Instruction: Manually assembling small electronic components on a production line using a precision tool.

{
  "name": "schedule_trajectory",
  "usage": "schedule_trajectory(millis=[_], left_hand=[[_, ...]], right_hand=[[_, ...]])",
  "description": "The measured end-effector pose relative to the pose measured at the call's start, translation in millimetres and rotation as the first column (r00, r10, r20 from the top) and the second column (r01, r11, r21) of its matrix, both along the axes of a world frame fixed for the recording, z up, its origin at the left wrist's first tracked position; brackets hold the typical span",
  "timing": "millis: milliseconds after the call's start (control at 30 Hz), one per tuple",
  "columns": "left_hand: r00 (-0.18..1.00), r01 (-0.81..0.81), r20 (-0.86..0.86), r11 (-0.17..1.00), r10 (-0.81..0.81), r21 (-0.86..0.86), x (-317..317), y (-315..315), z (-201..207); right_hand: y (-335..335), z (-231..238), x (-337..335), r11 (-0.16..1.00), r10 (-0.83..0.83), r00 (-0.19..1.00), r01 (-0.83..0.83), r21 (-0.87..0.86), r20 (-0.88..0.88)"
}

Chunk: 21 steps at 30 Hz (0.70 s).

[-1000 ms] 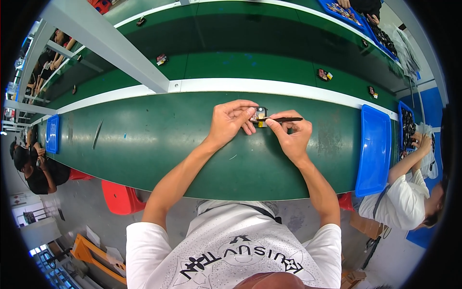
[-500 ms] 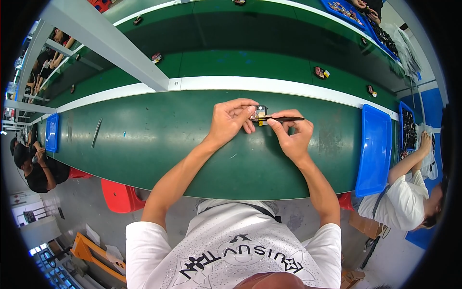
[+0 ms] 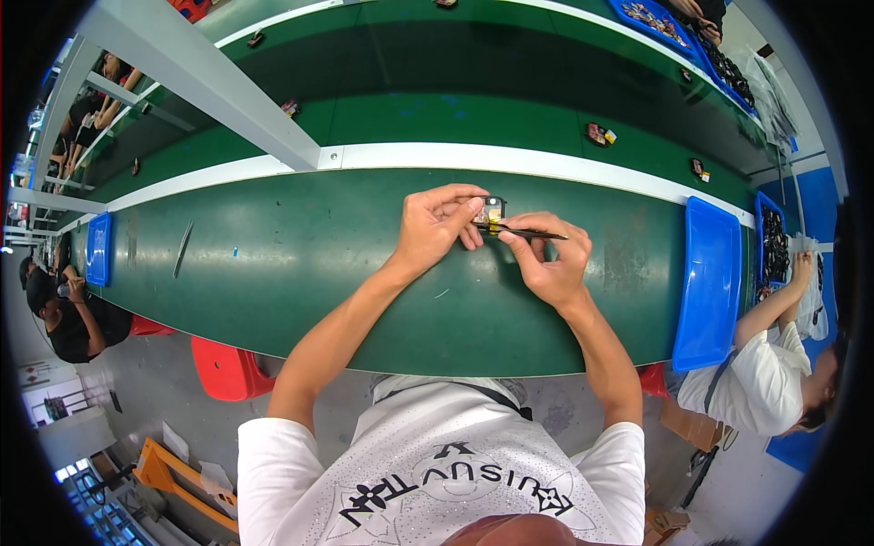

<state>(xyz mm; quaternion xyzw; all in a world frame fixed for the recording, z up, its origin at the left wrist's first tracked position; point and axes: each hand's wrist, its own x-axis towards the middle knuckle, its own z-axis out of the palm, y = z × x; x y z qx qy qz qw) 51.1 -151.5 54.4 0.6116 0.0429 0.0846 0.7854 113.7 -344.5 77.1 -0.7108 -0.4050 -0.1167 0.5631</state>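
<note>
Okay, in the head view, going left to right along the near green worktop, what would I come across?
Small blue tray → thin grey strip → tiny blue scrap → left hand → small black-framed part → right hand → large blue tray.

Glossy blue plastic tray (image 3: 708, 287)

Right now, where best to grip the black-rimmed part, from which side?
Pinch the black-rimmed part at its far-right corner, probably from the far side: rim exposed there; the left hand covers its left, the right hand holds a black tool across its near end.
</note>
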Motion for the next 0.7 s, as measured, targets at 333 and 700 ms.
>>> schedule_trajectory(millis=[333, 700], left_hand=[[1.000, -0.004, -0.014, 1.000, 0.004, -0.010, 1, -9, 4], [0.999, 0.019, -0.035, 1.000, -0.019, 0.013, 5, -16, 5]], right_hand=[[-7, 0, 1, 1.000, -0.010, 0.999, 0.011, -0.015, 0.039], [-16, 4, 2, 0.997, -0.002, 0.973, 0.021, -0.081, 0.229]])
